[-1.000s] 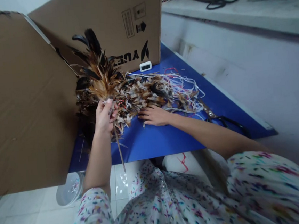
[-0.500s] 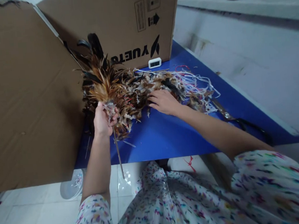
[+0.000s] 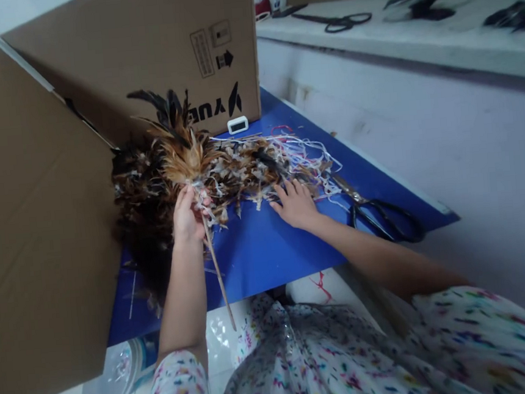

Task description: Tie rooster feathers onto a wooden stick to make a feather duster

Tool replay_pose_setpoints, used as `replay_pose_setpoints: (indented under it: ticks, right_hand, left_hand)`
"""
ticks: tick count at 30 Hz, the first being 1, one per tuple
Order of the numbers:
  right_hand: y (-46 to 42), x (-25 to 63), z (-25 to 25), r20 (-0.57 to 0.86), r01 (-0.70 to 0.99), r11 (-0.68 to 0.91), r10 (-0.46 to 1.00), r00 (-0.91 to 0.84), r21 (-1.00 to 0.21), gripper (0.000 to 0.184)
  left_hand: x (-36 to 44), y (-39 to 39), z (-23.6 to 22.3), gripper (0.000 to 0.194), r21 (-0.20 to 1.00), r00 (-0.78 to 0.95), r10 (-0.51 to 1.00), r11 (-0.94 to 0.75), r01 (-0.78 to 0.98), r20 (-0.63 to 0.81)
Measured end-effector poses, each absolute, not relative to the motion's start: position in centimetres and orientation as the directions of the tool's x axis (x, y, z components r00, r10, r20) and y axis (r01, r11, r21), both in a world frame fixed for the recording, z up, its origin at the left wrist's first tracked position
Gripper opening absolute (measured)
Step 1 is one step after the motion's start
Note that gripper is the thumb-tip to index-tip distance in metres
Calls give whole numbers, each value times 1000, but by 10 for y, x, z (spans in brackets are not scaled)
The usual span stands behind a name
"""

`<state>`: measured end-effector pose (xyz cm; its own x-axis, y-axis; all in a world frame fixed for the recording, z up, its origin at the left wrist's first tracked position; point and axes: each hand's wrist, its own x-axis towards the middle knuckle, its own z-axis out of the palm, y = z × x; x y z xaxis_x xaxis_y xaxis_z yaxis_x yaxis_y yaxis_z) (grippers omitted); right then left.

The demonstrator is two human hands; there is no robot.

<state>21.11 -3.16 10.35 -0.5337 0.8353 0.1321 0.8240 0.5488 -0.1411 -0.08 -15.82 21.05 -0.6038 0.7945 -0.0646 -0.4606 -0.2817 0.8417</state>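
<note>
My left hand (image 3: 187, 214) is closed round a thin wooden stick (image 3: 218, 274) topped with a bunch of brown and black feathers (image 3: 180, 152). The stick slants down past the edge of the blue table (image 3: 267, 252). My right hand (image 3: 296, 203) lies with its fingers spread on the edge of a loose heap of feathers and white strips (image 3: 264, 166) on the blue table. Nothing shows in the right hand.
Large black scissors (image 3: 378, 211) lie on the table right of my right hand. A cardboard box (image 3: 149, 53) stands at the back, a cardboard sheet (image 3: 30, 229) at the left. A small white device (image 3: 238, 125) sits by the box. A grey ledge (image 3: 390, 32) holds another pair of scissors (image 3: 334, 22). A clear round container (image 3: 112, 375) lies on the floor.
My right hand has slid a little out of the heap toward its near edge. My left hand keeps its hold on the stick. The view has shifted.
</note>
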Motion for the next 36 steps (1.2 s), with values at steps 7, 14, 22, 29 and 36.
replay_pose_setpoints:
  ticks: [7, 14, 22, 29, 36]
  right_hand:
    - [-23, 160, 103, 155, 790, 583, 813, -562, -193, 62]
    - [-16, 100, 109, 244, 723, 653, 756, -607, -223, 60]
    - [-25, 106, 125, 294, 545, 803, 595, -748, -240, 43]
    - [-5, 164, 139, 507, 635, 693, 705, -496, -342, 33]
    - [54, 161, 111, 290, 888, 308, 933, -213, -341, 64]
  left_hand:
    - [-3, -157, 191, 24, 783, -495, 868, -284, -553, -35]
    - [-6, -156, 174, 30, 765, -481, 876, -338, -548, 42]
    - [-13, -154, 164, 33, 739, -501, 859, -407, -536, 110]
    - [-11, -154, 163, 32, 722, -480, 871, -397, -568, 102]
    - [-9, -155, 161, 30, 717, -479, 875, -383, -582, 78]
